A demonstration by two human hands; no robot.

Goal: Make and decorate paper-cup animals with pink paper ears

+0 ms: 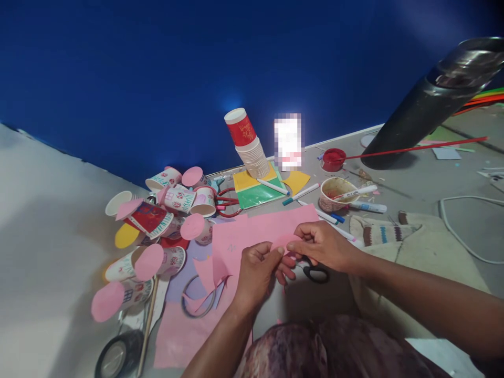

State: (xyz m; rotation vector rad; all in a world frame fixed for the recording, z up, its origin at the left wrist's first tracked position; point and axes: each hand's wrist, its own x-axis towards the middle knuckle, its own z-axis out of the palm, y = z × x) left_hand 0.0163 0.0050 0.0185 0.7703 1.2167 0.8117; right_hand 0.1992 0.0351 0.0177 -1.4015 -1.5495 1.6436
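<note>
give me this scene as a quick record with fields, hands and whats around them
left hand: pinches the near edge of the pink paper circle
right hand: holds the circle's far edge; black-handled scissors under it
beneath: pink paper sheet
left side: decorated paper cups with pink discs
behind: stacked cups, markers, glue-smeared cup

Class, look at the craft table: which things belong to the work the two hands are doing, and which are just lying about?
In use: left hand and right hand holding the pink paper circle; black-handled scissors; pink paper sheet.

Lying about: stack of cups; markers; tape roll; red lid.
</note>
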